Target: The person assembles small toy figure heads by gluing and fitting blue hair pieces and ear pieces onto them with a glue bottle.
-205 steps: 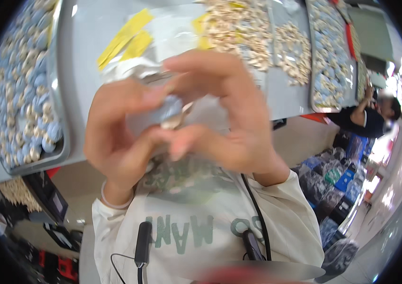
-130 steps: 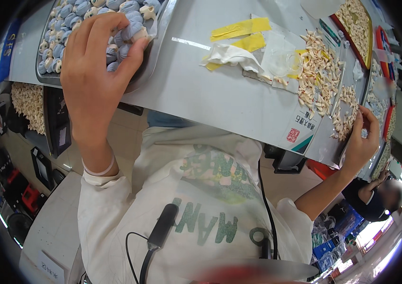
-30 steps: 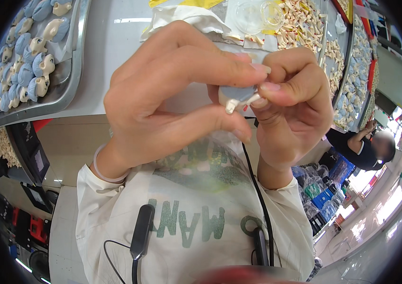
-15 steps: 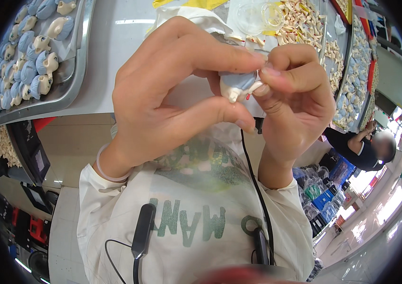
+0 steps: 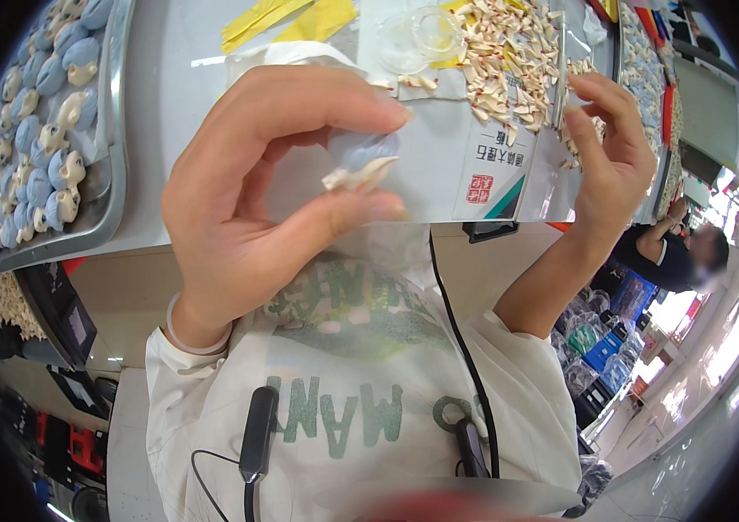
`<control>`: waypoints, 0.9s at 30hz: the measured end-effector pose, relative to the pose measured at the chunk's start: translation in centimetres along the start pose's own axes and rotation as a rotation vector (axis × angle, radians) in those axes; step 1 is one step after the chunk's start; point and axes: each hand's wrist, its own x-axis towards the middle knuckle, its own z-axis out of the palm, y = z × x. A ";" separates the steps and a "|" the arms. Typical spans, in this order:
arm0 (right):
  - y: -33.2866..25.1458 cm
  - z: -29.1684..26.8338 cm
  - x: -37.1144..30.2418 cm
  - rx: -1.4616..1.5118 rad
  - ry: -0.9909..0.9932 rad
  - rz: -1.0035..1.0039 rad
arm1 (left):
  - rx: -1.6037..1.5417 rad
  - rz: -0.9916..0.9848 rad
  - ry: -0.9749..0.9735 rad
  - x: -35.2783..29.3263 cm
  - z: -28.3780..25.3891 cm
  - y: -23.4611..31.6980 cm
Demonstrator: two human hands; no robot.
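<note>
Near the centre of the frame, gripped in the left hand (image 5: 221, 191), a small blue-and-cream piece (image 5: 364, 163), blue part uppermost and cream part below, slightly blurred. Left fingers arched over the top, thumb underneath, pinching the piece between; a pale wristband (image 5: 195, 337) around the wrist.

Toward the upper right, the right hand (image 5: 608, 161), raised at the edge of a smaller heap of cream pieces (image 5: 580, 66); fingers loosely curled, thumb and forefinger tips apart, contact with the heap impossible to tell.

Just left of that heap, along the top of the frame, a larger pile of slender cream pieces (image 5: 508, 65), some with red tips. Beside the pile, a clear round container (image 5: 434, 33), then a crumpled white cloth (image 5: 287, 54) and yellow strips (image 5: 256, 24) at upper centre, all on the grey-white bench (image 5: 150, 130).

At upper left, a metal tray (image 5: 114, 204) crowded with more blue-and-cream pieces (image 5: 32, 135); at upper right, a second spread of similar blue pieces (image 5: 639, 78). Under the pile, a label with a green stripe and red square (image 5: 480, 189).

At the right of the frame, well apart from both hands, a co-worker in a dark top (image 5: 656, 257).
</note>
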 end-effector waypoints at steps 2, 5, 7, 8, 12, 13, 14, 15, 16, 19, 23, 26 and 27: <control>-0.2 0.5 0.1 -0.198 -0.089 -0.091 | 0.006 0.002 -0.006 0.1 0.0 -0.2; 0.1 1.8 0.3 -0.214 -0.098 -0.029 | 0.005 -0.017 0.015 -0.1 0.0 -0.2; 0.4 2.2 0.4 -0.221 -0.091 -0.074 | -0.013 -0.038 0.027 -0.1 0.1 -0.3; 0.2 2.2 0.5 -0.238 -0.088 -0.079 | -0.003 -0.035 0.021 0.1 0.2 -0.2; 0.9 2.4 0.9 -0.233 -0.094 -0.137 | -0.005 -0.059 0.041 0.0 0.3 -0.1; 0.9 2.2 1.0 -0.234 -0.093 -0.134 | -0.007 -0.060 0.038 0.1 0.3 -0.1; 0.9 2.1 1.0 -0.228 -0.066 -0.142 | -0.006 -0.058 0.035 0.2 0.3 -0.2; 0.9 1.9 1.1 -0.222 -0.038 -0.149 | -0.006 -0.057 0.032 0.3 0.4 -0.2; 1.0 1.9 1.2 -0.218 -0.041 -0.151 | -0.003 -0.059 0.035 0.2 0.3 -0.2; 1.3 1.8 1.4 -0.132 0.051 -0.198 | -0.005 -0.070 0.049 0.2 0.4 -0.1; 1.3 2.1 1.4 0.038 0.028 -0.112 | -0.043 -0.085 0.061 0.1 0.5 -0.1; 0.6 2.6 1.3 0.172 0.045 -0.015 | -0.079 -0.101 0.069 0.1 0.5 0.0; 0.3 2.7 1.3 0.194 0.058 0.035 | -0.092 -0.111 0.072 0.1 0.5 0.0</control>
